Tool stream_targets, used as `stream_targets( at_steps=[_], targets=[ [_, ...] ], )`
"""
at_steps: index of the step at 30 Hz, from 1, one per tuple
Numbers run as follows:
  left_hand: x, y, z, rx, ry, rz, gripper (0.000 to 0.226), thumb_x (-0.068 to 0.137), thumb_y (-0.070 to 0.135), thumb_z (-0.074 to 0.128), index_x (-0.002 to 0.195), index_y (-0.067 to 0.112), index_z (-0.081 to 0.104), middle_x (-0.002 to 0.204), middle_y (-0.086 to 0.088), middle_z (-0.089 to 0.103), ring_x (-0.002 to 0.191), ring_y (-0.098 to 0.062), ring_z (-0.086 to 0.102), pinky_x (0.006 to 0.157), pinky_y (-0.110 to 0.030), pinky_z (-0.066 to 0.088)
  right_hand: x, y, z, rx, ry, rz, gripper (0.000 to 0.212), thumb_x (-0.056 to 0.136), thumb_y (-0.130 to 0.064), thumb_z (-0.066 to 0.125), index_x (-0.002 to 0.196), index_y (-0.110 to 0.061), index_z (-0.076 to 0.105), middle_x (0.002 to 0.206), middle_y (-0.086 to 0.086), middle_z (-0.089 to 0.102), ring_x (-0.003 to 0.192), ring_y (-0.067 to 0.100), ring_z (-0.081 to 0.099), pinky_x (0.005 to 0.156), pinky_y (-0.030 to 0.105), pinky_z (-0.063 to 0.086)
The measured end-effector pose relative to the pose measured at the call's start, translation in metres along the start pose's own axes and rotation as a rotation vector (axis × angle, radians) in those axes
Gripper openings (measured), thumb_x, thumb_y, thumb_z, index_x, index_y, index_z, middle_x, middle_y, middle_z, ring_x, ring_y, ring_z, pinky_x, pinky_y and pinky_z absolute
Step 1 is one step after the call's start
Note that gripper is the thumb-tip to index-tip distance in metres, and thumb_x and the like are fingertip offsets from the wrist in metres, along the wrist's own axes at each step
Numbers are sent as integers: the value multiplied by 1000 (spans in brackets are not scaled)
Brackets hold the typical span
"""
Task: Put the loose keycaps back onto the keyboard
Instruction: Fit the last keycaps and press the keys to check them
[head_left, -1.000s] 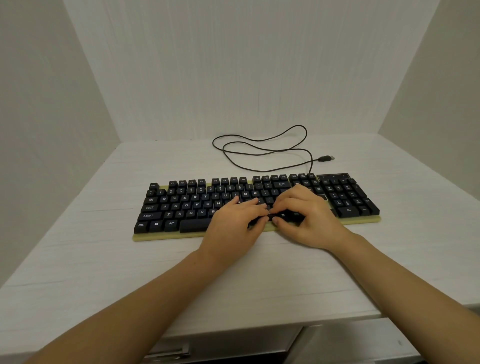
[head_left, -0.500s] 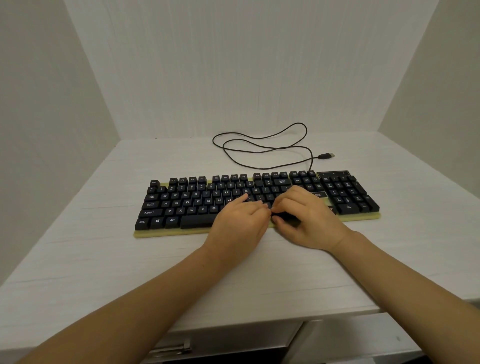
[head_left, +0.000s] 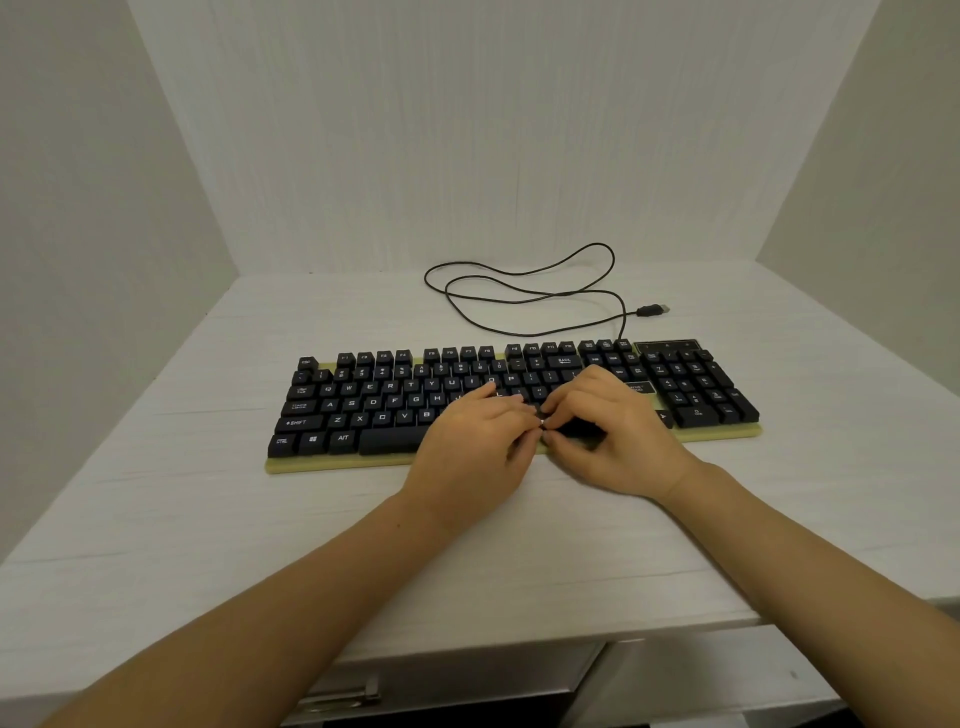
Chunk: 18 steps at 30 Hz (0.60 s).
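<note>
A black keyboard on a yellowish base lies across the middle of a white table, with its cable looped behind it and the plug lying loose on the table top. Both hands rest on the lower rows of the keyboard, right of the space bar. The left hand has its fingers curled, thumb and forefinger pinched together at the tips. The right hand is curled the same way, its fingertips meeting those of the left hand over the bottom rows. Something small with a pale glint sits where the fingertips meet; whether either hand grips a keycap there cannot be told, as the fingers hide it. No loose keycap shows on the table. The keys on the left half and on the number pad sit in place, well apart from the hands
</note>
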<state>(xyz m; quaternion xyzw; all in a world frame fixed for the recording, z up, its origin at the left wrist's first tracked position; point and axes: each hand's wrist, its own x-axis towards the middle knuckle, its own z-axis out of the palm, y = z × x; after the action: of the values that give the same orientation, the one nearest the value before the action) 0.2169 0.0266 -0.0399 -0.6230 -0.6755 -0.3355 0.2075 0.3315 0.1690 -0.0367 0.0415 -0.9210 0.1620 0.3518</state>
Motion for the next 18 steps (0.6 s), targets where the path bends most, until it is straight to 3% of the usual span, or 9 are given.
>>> stream_targets(
  at_steps=[5, 9, 13, 18],
  targets=[
    [0, -3, 1, 55, 27, -17, 20, 80, 26, 57, 82, 17, 74, 84, 6, 74, 91, -12, 69, 96, -31, 39, 0, 0, 0, -9, 8, 37, 15, 75, -15, 65, 87, -7, 66, 84, 0, 64, 81, 12, 51, 75, 19, 42],
    [1, -3, 0, 151, 95, 22, 13, 78, 26, 63, 79, 20, 75, 95, 3, 73, 106, -22, 64, 99, -39, 37, 0, 2, 1, -38, 19, -1, 9, 74, -12, 68, 79, -5, 66, 85, 5, 65, 80, 19, 53, 75, 22, 42],
    [1, 2, -5, 212, 83, 27, 13, 78, 29, 63, 75, 24, 75, 115, -1, 68, 121, -26, 51, 106, -46, 30, 0, 4, 4, -63, 41, 16, 10, 71, -11, 74, 77, -6, 67, 100, 9, 62, 88, 20, 51, 81, 21, 40],
    [1, 3, -5, 199, 18, 9, 16, 78, 28, 61, 71, 23, 73, 114, 0, 68, 125, -25, 49, 107, -48, 28, 1, 3, 6, -45, 30, -3, 13, 73, -15, 69, 69, -4, 64, 93, 9, 63, 85, 19, 50, 81, 19, 38]
  ],
)
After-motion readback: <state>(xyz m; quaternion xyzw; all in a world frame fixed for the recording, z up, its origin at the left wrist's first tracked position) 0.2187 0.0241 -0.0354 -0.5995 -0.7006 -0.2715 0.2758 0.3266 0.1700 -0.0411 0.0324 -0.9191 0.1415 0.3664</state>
